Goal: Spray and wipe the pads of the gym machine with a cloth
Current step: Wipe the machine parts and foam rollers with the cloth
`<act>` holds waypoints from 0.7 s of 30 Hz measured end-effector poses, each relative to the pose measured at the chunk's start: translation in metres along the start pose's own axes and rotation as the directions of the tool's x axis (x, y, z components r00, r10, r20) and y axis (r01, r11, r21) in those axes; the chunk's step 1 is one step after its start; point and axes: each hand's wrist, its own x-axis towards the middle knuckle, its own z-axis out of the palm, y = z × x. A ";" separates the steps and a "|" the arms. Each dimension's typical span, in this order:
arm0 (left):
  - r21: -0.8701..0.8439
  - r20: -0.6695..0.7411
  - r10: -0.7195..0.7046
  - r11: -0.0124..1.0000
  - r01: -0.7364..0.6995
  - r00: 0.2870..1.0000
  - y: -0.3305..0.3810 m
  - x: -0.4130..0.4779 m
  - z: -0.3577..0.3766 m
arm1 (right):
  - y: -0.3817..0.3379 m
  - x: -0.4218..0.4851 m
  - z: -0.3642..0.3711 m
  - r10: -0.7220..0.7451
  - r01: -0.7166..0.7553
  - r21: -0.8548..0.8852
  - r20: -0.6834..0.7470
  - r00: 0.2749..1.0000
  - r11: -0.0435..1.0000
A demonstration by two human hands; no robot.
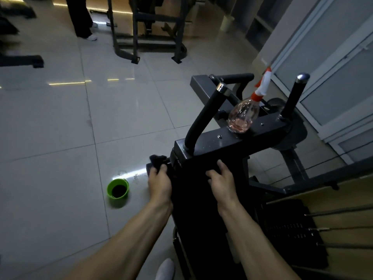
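Your L hand [159,178] clutches the dark cloth [156,160] on the pad [193,195], left side; R hand [222,178] grips pad's top edge. Spray bottle [242,116] stands just beyond pad.

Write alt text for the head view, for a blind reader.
The person's left hand holds a dark cloth against the side of the gym machine's black pad, while the right hand grips the pad's top edge. A spray bottle of pinkish liquid stands on the frame above; a green cup sits on the tiled floor.

a gym: weight stack [290,229], steel exercise frames [149,27], tiled floor [60,118].
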 end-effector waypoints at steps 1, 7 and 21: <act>0.041 0.044 0.033 0.999 -0.035 0.998 -0.007 -0.002 0.011 | 0.004 0.011 -0.001 -0.015 0.016 -0.067 0.028 1.000 0.998; 0.023 -0.057 0.102 0.995 -0.101 0.993 -0.012 0.000 0.057 | -0.011 -0.001 -0.008 -0.082 0.133 -0.319 0.168 0.982 0.938; 0.067 -0.052 0.286 0.957 -0.282 0.957 -0.035 -0.007 0.045 | -0.014 0.005 -0.012 -0.033 0.139 -0.377 0.275 0.961 0.916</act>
